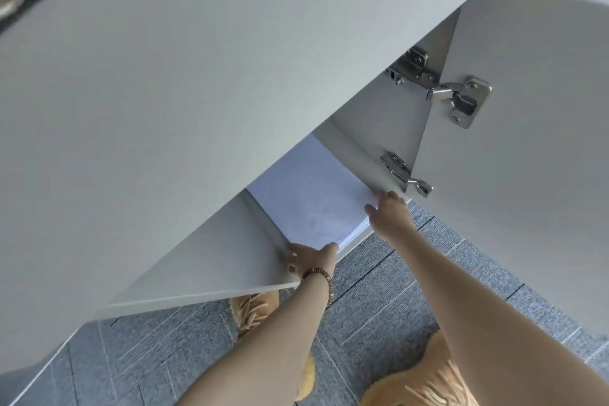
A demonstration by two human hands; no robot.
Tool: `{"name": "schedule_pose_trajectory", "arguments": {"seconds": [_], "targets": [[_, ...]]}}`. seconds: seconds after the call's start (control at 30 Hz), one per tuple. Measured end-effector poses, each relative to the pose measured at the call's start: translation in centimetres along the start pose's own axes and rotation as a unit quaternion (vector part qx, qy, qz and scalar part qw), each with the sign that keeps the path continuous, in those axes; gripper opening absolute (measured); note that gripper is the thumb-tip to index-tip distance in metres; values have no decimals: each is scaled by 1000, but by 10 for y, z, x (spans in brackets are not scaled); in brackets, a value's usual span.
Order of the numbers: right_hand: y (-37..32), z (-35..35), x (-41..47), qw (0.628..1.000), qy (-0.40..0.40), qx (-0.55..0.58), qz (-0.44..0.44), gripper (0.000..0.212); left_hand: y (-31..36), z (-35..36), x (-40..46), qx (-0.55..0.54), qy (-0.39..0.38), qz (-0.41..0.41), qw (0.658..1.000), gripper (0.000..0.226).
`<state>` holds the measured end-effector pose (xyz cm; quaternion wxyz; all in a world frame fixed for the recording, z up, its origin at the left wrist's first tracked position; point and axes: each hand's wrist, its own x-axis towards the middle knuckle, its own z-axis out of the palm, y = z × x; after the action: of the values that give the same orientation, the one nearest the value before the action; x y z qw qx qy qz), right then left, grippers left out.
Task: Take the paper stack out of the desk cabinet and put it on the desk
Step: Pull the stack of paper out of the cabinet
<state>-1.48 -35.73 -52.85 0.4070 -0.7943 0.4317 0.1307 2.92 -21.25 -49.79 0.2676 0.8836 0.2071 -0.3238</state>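
Note:
A thick stack of white paper (308,198) lies on the floor of the open desk cabinet (372,128), its near edge sticking slightly out over the cabinet's front. My left hand (309,259) grips the stack's near left corner, thumb on top. My right hand (389,212) holds the near right corner, fingers on the top sheet and around the edge. The grey desk top (197,76) runs across the view above the cabinet and hides the back of the stack.
Two cabinet doors stand open: the left door (211,260) beside my left hand, the right door (527,158) swung wide with metal hinges (458,99). Grey carpet tiles (379,290) cover the floor, with my tan fringed boots (253,310) below.

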Motion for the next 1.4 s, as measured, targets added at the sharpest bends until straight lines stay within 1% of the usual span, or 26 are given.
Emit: {"name": "schedule_pose_trajectory", "arguments": {"seconds": [0.1, 0.2, 0.27, 0.3, 0.33, 0.4, 0.43, 0.53, 0.63, 0.67, 0.73, 0.87, 1.0, 1.03, 1.17, 1.27, 1.33, 1.4], "targets": [[25, 1, -20, 999, 21, 38, 28, 38, -24, 9, -22, 15, -15, 17, 1000, 105], [53, 3, -40, 992, 17, 104, 75, 34, -48, 15, -33, 11, -29, 29, 999, 100], [66, 4, -47, 985, 5, 140, 100, 32, -61, 15, -34, -24, -19, 40, 999, 93], [69, 3, -48, 981, -2, 159, 107, 35, -67, 14, -32, -49, -11, 35, 998, 90], [71, 3, -48, 976, -9, 185, 115, 41, -72, 12, -29, -78, -5, 19, 997, 87], [68, 0, -46, 970, -32, 213, 113, 53, -79, 11, -21, -157, -5, -40, 987, 84], [64, -1, -43, 971, -45, 209, 104, 53, -80, 10, -16, -189, -12, -65, 980, 81], [54, -3, -34, 983, -82, 153, 66, 45, -80, 8, 0, -235, -48, -86, 967, 61], [53, -5, -30, 982, -99, 153, 58, 47, -72, 2, 6, -277, -107, -123, 947, 71], [54, -5, -32, 980, -105, 160, 58, 47, -71, -2, 4, -295, -135, -125, 938, 69], [54, -9, -44, 978, -113, 166, 65, 45, -68, -9, -3, -295, -171, -103, 934, 58], [54, -17, -83, 970, -107, 199, 92, 36, -65, -31, -36, -261, -162, -24, 951, 42], [45, -40, -144, 965, -92, 223, 103, 18, -68, -67, -93, -226, -161, 53, 959, 23], [42, -48, -164, 964, -89, 225, 109, 16, -69, -78, -112, -216, -163, 73, 960, 20], [36, -90, -250, 962, -64, 242, 108, 31, -74, -127, -191, -195, -197, 136, 951, 22], [29, -125, -325, 957, -43, 271, 96, 32, -87, -162, -245, -186, -230, 182, 938, 30], [31, -143, -366, 955, -24, 283, 89, 41, -98, -182, -276, -177, -246, 190, 934, 26], [30, -166, -403, 948, -28, 307, 74, 49, -103, -203, -306, -183, -265, 211, 923, 24]]}}
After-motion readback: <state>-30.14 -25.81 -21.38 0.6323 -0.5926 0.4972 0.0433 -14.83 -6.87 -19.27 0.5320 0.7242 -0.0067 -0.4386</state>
